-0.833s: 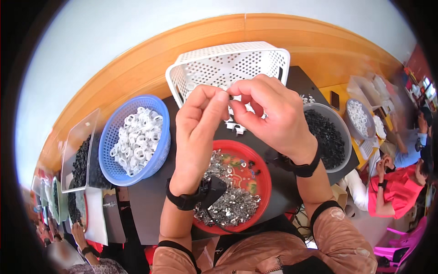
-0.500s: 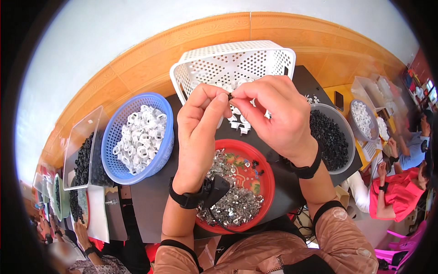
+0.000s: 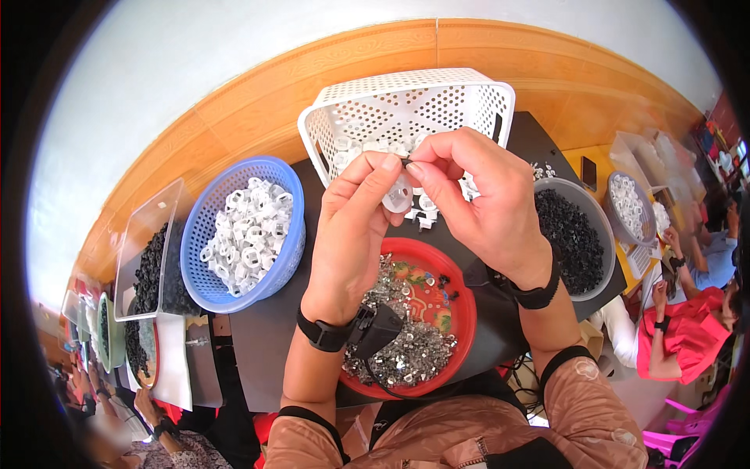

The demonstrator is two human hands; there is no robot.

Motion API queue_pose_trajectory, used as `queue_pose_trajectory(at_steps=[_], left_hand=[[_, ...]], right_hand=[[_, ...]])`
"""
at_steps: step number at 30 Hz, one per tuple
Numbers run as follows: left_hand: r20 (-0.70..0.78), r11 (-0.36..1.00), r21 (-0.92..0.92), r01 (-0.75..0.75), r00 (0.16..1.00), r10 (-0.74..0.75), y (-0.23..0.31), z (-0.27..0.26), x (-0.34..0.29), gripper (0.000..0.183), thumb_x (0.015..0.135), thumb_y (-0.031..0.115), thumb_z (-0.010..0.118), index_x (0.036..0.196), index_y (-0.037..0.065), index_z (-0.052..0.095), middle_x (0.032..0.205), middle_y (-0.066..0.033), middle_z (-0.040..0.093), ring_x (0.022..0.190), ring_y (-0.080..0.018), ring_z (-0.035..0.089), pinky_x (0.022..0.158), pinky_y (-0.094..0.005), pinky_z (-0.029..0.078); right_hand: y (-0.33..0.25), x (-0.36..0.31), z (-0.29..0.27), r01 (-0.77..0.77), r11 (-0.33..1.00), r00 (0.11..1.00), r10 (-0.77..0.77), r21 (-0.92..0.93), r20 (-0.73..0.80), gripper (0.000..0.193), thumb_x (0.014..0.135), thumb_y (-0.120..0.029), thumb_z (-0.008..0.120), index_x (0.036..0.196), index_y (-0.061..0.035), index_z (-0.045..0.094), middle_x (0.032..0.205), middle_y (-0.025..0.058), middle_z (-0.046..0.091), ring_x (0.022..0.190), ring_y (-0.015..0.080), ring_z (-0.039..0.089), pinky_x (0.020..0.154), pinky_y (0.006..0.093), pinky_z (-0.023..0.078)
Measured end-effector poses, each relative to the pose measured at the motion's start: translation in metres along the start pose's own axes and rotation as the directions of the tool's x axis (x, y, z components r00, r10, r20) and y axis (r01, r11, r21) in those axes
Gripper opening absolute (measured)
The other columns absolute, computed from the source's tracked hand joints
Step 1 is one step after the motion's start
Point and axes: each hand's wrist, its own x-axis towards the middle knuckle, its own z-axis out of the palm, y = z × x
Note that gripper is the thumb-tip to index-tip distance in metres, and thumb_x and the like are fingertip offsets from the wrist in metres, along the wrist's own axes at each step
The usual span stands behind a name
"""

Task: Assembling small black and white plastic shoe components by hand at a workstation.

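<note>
Above the table, my left hand (image 3: 351, 203) is closed on a small white plastic part (image 3: 397, 197) with a rounded end. My right hand (image 3: 488, 203) meets it there, thumb and forefinger pinching a tiny black piece (image 3: 406, 162) against the upper end of the white part. Fingers hide where the two join. Behind the hands lies a white perforated basket (image 3: 408, 84), tipped toward me, with similar white parts spilling from its mouth. Under my wrists sits a red tray (image 3: 471, 316) of small shiny metal pieces and a few black bits.
A blue basket (image 3: 190, 266) of white parts stands left, beside a clear bin (image 3: 173, 234) of black pieces. On the right are a grey bowl (image 3: 608, 270) of black pieces and a phone (image 3: 588, 173). Other people work at both sides; a person in red (image 3: 687, 336) sits right.
The white part now shows below my left fingertips. My fingers have turned slightly around the tiny black piece, and both hands stay together. The whole view has shifted a little.
</note>
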Motion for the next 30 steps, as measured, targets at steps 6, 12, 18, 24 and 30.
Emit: queue_pose_trajectory(at_steps=[6,12,18,24,30], left_hand=[[-0.027,0.988,-0.124,0.097,0.995,-0.101,-0.0026,0.0001,0.0037,0.026,0.099,0.023,0.053,0.107,0.002,0.065,0.091,-0.002,0.065,0.079,-0.0081,0.055,0.071,-0.0241,0.044],[0.005,0.981,-0.174,0.082,0.997,-0.082,-0.0017,-0.0004,0.0059,0.033,0.099,0.019,0.051,0.123,-0.004,0.056,0.102,-0.0061,0.066,0.094,-0.0122,0.061,0.089,-0.0286,0.047],[0.072,0.966,-0.248,0.076,0.996,-0.06,-0.0019,-0.0023,0.0053,0.034,0.098,0.015,0.052,0.126,-0.005,0.054,0.113,-0.009,0.063,0.103,-0.0142,0.059,0.096,-0.0319,0.045],[0.106,0.953,-0.299,0.043,0.994,-0.012,-0.0031,-0.0068,0.0062,0.039,0.097,0.014,0.054,0.13,-0.006,0.05,0.123,-0.0131,0.059,0.113,-0.0188,0.056,0.102,-0.0335,0.043],[0.115,0.97,-0.243,0.028,0.993,0.001,-0.0027,-0.0014,0.0052,0.042,0.097,0.015,0.054,0.132,-0.008,0.048,0.127,-0.0142,0.057,0.117,-0.0209,0.055,0.105,-0.0358,0.042]], right_hand=[[-0.0029,-0.001,0.0019,-0.081,0.995,0.997,0.081,0.056,0.004,0.009,0.083,-0.004,0.065,0.087,-0.004,0.057,0.08,0.0084,0.062,0.068,0.027,0.061,0.065,0.0348,0.047],[0.0009,-0.0033,0.0055,-0.068,0.997,0.998,0.068,0.033,-0.016,0.01,0.082,-0.004,0.065,0.086,-0.0044,0.056,0.08,0.0081,0.062,0.067,0.0259,0.062,0.062,0.0348,0.047],[0.0028,-0.0047,0.0076,-0.055,0.998,0.997,0.055,0.012,-0.047,0.012,0.081,-0.004,0.066,0.087,-0.0044,0.056,0.078,0.0086,0.062,0.067,0.026,0.062,0.061,0.0355,0.047],[-0.0042,-0.0027,0.0029,-0.151,0.987,0.987,0.153,0.048,-0.056,0.012,0.081,-0.005,0.066,0.088,-0.0042,0.057,0.079,0.009,0.062,0.067,0.0256,0.062,0.061,0.0361,0.048],[-0.0032,-0.0036,0.0056,-0.052,0.999,0.997,0.052,-0.004,-0.056,0.012,0.082,-0.003,0.068,0.09,-0.0025,0.059,0.081,0.0077,0.063,0.067,0.0186,0.062,0.059,0.0295,0.048]])
